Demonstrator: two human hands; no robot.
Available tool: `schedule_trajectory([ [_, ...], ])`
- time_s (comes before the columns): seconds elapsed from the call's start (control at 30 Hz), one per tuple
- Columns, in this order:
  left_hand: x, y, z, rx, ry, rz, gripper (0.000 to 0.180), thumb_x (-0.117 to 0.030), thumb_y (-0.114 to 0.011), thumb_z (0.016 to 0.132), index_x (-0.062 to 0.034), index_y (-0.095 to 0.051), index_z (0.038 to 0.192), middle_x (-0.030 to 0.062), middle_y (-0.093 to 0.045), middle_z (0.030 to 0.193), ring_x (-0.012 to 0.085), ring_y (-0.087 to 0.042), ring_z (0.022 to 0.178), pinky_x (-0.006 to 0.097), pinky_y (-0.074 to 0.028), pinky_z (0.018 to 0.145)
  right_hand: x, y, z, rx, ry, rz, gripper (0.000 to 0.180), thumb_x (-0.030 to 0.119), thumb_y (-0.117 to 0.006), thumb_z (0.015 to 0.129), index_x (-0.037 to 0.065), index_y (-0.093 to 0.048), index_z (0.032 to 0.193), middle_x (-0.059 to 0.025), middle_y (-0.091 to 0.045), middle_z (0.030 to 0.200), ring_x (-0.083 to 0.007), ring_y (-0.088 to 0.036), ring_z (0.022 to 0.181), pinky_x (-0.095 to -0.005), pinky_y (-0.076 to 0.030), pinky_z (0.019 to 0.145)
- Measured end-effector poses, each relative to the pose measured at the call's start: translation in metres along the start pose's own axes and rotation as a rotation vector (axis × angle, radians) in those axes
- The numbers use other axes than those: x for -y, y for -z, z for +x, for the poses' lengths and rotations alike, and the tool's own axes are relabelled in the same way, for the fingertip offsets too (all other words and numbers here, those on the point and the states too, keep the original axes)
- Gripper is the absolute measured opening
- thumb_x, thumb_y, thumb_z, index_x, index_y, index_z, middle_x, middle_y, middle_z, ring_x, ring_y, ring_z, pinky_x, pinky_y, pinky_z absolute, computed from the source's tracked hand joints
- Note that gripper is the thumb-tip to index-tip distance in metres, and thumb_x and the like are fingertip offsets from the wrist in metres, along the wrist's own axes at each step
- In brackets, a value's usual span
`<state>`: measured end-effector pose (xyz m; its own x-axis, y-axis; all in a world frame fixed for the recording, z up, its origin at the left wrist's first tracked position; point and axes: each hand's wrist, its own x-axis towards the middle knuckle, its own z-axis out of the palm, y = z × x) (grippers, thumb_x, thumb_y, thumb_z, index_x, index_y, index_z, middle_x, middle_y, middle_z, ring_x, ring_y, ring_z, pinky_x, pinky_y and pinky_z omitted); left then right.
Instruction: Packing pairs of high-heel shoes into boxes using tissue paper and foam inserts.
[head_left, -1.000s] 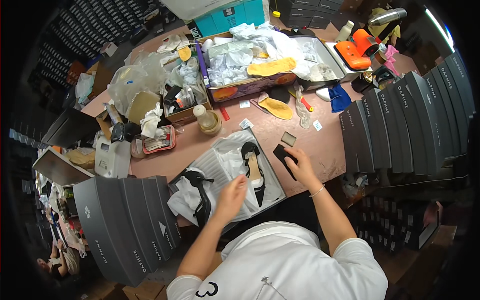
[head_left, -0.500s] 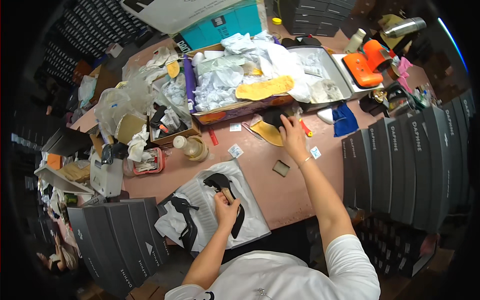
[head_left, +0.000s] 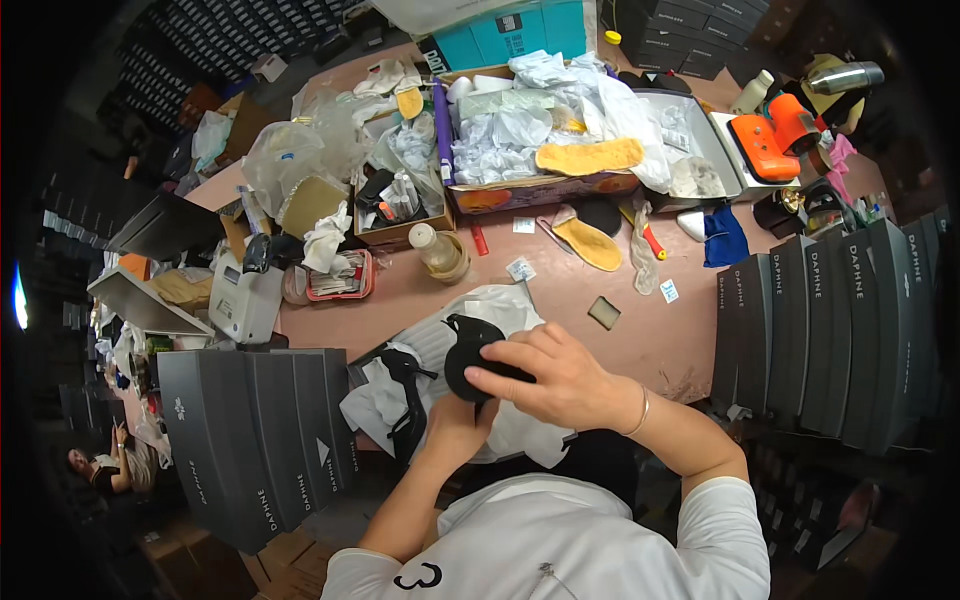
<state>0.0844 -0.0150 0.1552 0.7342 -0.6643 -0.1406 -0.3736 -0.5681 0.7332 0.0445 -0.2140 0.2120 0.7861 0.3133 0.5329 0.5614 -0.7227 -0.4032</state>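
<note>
My right hand (head_left: 555,375) grips a flat, round black pad (head_left: 465,362) and holds it over a black shoe (head_left: 462,322). My left hand (head_left: 458,432) is closed around that shoe, most of which the pad and my fingers hide. Whether the pad touches the shoe I cannot tell. Beneath both hands lies an open shoebox (head_left: 365,362) lined with white tissue paper (head_left: 500,303). The matching black slingback heel (head_left: 408,405) rests in its left part.
Grey shoeboxes stand in rows at left (head_left: 225,430) and right (head_left: 790,330). Farther back are a bottle (head_left: 432,245), a yellow insole (head_left: 590,243), another black round piece (head_left: 602,214), a small square block (head_left: 604,312) and a carton of crumpled paper (head_left: 540,195).
My right hand has come back from the far table to the shoe, bringing the round black pad. My left hand has lifted the shoe a little from the box. The view has shifted.
</note>
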Motion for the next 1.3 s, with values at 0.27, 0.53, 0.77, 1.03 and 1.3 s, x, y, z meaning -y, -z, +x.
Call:
schedule_trajectory([
  [0.27,0.058,0.064,-0.031,0.111,0.254,-0.584,0.028,-0.019,-0.066,0.086,0.0050,-0.058,0.099,0.0078,-0.065,0.082,0.0151,-0.061,0.076,0.031,-0.049,0.070,0.017,-0.016,0.010,-0.177,-0.322,0.188,0.043,-0.002,-0.055,0.081,0.004,-0.056,0.124,-0.0154,-0.053,0.111,-0.0321,-0.055,0.095,-0.0392,-0.047,0.083],
  [0.53,0.053,0.065,-0.059,0.329,0.209,-1.130,0.024,-0.012,-0.061,0.088,-0.0004,-0.057,0.109,0.0042,-0.063,0.083,0.0098,-0.059,0.075,0.024,-0.050,0.068,0.012,-0.063,-0.022,0.059,-0.137,-0.252,0.039,0.011,-0.060,0.076,0.011,-0.062,0.115,-0.0060,-0.057,0.107,-0.0221,-0.054,0.090,-0.0355,-0.042,0.074],
  [0.77,0.054,0.048,-0.057,0.362,0.278,-1.381,0.032,-0.015,-0.059,0.087,0.0008,-0.053,0.114,0.0057,-0.062,0.083,0.0116,-0.060,0.072,0.024,-0.051,0.066,0.035,-0.074,-0.037,0.048,-0.307,-0.313,0.034,0.007,-0.060,0.075,0.012,-0.066,0.108,-0.0077,-0.058,0.103,-0.0228,-0.056,0.089,-0.0351,-0.042,0.077],
  [1.03,0.057,0.036,-0.029,0.387,0.323,-1.548,0.061,-0.053,-0.030,0.097,-0.0013,-0.044,0.125,0.0109,-0.061,0.091,0.0208,-0.064,0.079,0.035,-0.054,0.073,-0.095,-0.054,-0.112,-0.299,-0.709,-0.355,0.040,0.009,-0.061,0.086,0.002,-0.054,0.125,-0.0184,-0.055,0.119,-0.0336,-0.056,0.105,-0.0383,-0.046,0.088],
  [1.3,0.053,0.033,-0.030,0.363,0.315,-1.517,0.090,-0.073,-0.016,0.088,0.0019,-0.041,0.131,0.0116,-0.061,0.092,0.0226,-0.064,0.081,0.036,-0.055,0.076,0.001,-0.070,-0.073,-0.169,-0.932,0.753,0.039,0.019,-0.050,0.098,-0.002,-0.048,0.131,-0.0125,-0.059,0.119,-0.0158,-0.062,0.097,-0.0289,-0.051,0.082],
])
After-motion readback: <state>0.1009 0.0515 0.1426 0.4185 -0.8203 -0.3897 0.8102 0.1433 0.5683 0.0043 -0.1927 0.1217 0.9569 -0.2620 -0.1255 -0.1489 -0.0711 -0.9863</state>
